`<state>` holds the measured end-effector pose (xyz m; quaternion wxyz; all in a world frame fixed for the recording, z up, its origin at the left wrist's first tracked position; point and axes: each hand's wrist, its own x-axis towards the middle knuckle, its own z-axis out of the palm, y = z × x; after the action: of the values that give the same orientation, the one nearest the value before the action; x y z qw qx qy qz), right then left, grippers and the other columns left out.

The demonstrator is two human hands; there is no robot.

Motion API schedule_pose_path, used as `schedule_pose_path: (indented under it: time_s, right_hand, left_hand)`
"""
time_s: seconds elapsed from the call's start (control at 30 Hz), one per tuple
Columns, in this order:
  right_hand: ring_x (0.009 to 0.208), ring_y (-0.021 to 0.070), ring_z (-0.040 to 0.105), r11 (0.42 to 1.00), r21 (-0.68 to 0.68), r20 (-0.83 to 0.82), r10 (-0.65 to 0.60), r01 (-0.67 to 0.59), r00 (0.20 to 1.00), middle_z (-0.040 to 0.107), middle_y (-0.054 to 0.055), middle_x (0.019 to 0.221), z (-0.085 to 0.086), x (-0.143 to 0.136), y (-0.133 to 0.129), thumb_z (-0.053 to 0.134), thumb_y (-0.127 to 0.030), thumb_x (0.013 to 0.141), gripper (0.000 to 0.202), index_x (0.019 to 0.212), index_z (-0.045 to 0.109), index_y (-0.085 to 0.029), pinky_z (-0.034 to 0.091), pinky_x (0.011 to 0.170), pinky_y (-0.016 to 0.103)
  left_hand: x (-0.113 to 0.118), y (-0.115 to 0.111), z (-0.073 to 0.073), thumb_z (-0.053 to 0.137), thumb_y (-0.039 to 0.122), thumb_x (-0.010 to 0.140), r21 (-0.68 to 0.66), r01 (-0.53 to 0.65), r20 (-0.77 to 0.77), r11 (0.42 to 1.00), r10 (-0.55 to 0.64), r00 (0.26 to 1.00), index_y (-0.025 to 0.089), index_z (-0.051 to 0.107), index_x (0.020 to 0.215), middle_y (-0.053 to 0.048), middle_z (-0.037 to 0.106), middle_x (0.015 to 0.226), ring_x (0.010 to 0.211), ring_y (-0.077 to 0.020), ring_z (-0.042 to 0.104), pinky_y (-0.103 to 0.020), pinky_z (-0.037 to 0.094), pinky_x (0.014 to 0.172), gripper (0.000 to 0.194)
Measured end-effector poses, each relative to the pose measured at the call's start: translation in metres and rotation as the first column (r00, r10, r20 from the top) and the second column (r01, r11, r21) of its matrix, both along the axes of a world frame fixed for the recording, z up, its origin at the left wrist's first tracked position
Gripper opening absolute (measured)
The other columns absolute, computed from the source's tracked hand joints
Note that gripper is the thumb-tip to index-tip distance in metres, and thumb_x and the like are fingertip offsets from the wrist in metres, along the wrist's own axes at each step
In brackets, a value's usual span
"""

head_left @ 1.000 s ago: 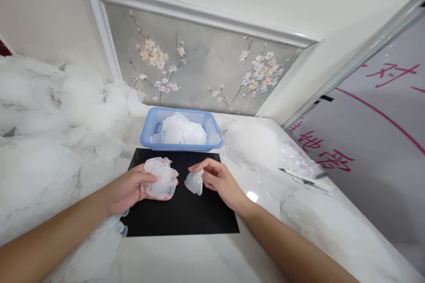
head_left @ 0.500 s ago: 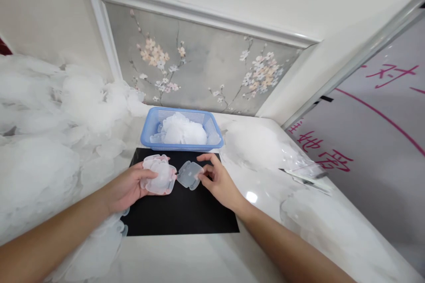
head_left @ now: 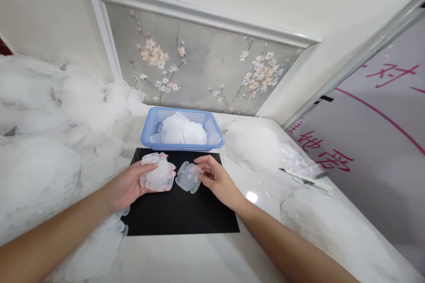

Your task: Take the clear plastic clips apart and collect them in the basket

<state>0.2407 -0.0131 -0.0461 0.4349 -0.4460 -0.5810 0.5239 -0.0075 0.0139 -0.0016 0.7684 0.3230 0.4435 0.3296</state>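
My left hand [head_left: 133, 182] is closed round a few overlapping translucent plastic lids [head_left: 160, 177], squarish with rounded tabs on their sides. The thumb lies on top and the fingers pass underneath, showing faintly through the plastic. A single lid [head_left: 188, 177] of the same kind is pinched at its right edge by my right hand [head_left: 217, 181]. It hangs over the black mat [head_left: 182, 219], with a small gap between it and the lids in my left hand.
Behind the mat stands a blue basket [head_left: 182, 147] with a heap of lids in it. A large pile of lids [head_left: 43, 163] covers the left side. To the right lie a white heap [head_left: 252, 143] and clear plastic bags [head_left: 302, 163]. A wall rises behind.
The lid in my right hand has shifted slightly left and turned a little. My left thumb has moved on the lids, which have risen slightly.
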Motion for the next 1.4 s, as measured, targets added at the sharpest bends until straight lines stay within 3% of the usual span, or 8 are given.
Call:
schedule_pose_path:
  time_s: [0.17, 0.3, 0.43, 0.53, 0.67, 0.8, 1.1, 1.4]
  right_hand:
    - [0.081, 0.0178, 0.06, 0.999, -0.009, -0.022, -0.043, 0.043, 0.999, 0.065, 0.0, 0.087, 0.001, -0.002, 0.0, 0.057, -0.021, 0.078, 0.026, 0.104, 0.057, -0.023, 0.046, 0.075, 0.033]
    - [0.063, 0.015, 0.052, 0.994, 0.002, -0.062, -0.113, 0.113, 0.992, 0.056, -0.001, 0.066, 0.005, -0.002, -0.004, 0.043, -0.017, 0.076, 0.016, 0.074, 0.058, -0.021, 0.041, 0.062, 0.028]
    - [0.054, 0.0128, 0.045, 0.992, 0.113, 0.101, -0.069, 0.057, 0.993, 0.05, -0.002, 0.059, 0.014, -0.007, -0.015, 0.041, -0.02, 0.082, 0.02, 0.07, 0.056, -0.021, 0.037, 0.053, 0.026]
    - [0.058, 0.0116, 0.05, 0.946, 0.321, 0.381, -0.086, -0.045, 0.92, 0.058, 0.0, 0.077, 0.016, -0.016, -0.023, 0.057, -0.026, 0.084, 0.012, 0.094, 0.062, -0.022, 0.042, 0.054, 0.025]
    - [0.065, 0.0103, 0.057, 0.794, 0.533, 0.666, -0.182, -0.291, 0.724, 0.056, 0.01, 0.127, 0.009, -0.024, -0.027, 0.059, -0.02, 0.089, 0.04, 0.128, 0.056, -0.028, 0.044, 0.05, 0.024]
    - [0.06, 0.0072, 0.055, 0.687, 0.65, 0.634, -0.254, -0.326, 0.731, 0.053, 0.01, 0.141, 0.003, -0.022, -0.026, 0.048, -0.016, 0.097, 0.029, 0.116, 0.065, -0.028, 0.045, 0.052, 0.024]
    - [0.064, 0.0134, 0.059, 0.778, 0.566, 0.606, -0.168, -0.273, 0.777, 0.061, 0.007, 0.135, 0.004, 0.002, -0.012, 0.049, -0.015, 0.093, 0.028, 0.1, 0.072, -0.031, 0.047, 0.057, 0.031]
    - [0.065, 0.0136, 0.061, 0.742, 0.612, 0.594, -0.204, -0.273, 0.778, 0.063, 0.008, 0.132, 0.002, 0.006, -0.008, 0.047, -0.011, 0.092, 0.03, 0.097, 0.071, -0.029, 0.046, 0.057, 0.03]
  left_hand:
    - [-0.001, 0.001, 0.0, 0.059, 0.031, 0.093, -0.061, 0.026, 0.079, 0.998, -0.022, 0.997, 0.015, 0.058, 0.129, -0.019, 0.074, 0.116, 0.118, -0.038, 0.065, -0.056, 0.058, 0.09, 0.038]
    - [-0.001, -0.001, 0.005, 0.052, 0.039, 0.097, -0.065, 0.096, 0.151, 0.993, -0.086, 0.985, 0.014, 0.057, 0.128, -0.023, 0.071, 0.121, 0.118, -0.0377, 0.065, -0.055, 0.057, 0.089, 0.041]
    - [0.0, -0.004, 0.008, 0.049, 0.045, 0.097, -0.063, 0.15, 0.231, 0.987, -0.132, 0.964, 0.014, 0.053, 0.134, -0.024, 0.068, 0.126, 0.118, -0.0374, 0.064, -0.057, 0.054, 0.092, 0.048]
    - [-0.002, -0.006, 0.008, 0.048, 0.046, 0.098, -0.059, 0.158, 0.269, 0.986, -0.136, 0.954, 0.015, 0.051, 0.137, -0.022, 0.069, 0.125, 0.114, -0.0362, 0.066, -0.058, 0.053, 0.093, 0.05]
    - [-0.004, -0.007, 0.004, 0.045, 0.05, 0.098, -0.08, 0.17, 0.325, 0.982, -0.135, 0.936, 0.019, 0.052, 0.137, -0.016, 0.072, 0.118, 0.105, -0.0318, 0.069, -0.059, 0.051, 0.095, 0.051]
    - [-0.004, -0.008, 0.003, 0.05, 0.052, 0.096, -0.089, 0.199, 0.343, 0.976, -0.157, 0.926, 0.021, 0.043, 0.146, -0.016, 0.071, 0.121, 0.109, -0.0336, 0.068, -0.059, 0.049, 0.098, 0.059]
    - [0.002, -0.004, 0.011, 0.051, 0.038, 0.097, -0.058, -0.01, 0.175, 0.998, 0.02, 0.984, 0.015, 0.049, 0.142, -0.017, 0.074, 0.115, 0.111, -0.0353, 0.069, -0.05, 0.059, 0.086, 0.05]
    - [0.002, -0.003, 0.011, 0.051, 0.033, 0.098, -0.045, -0.043, 0.179, 0.998, 0.05, 0.983, 0.014, 0.056, 0.131, -0.019, 0.076, 0.112, 0.106, -0.0346, 0.071, -0.048, 0.061, 0.081, 0.039]
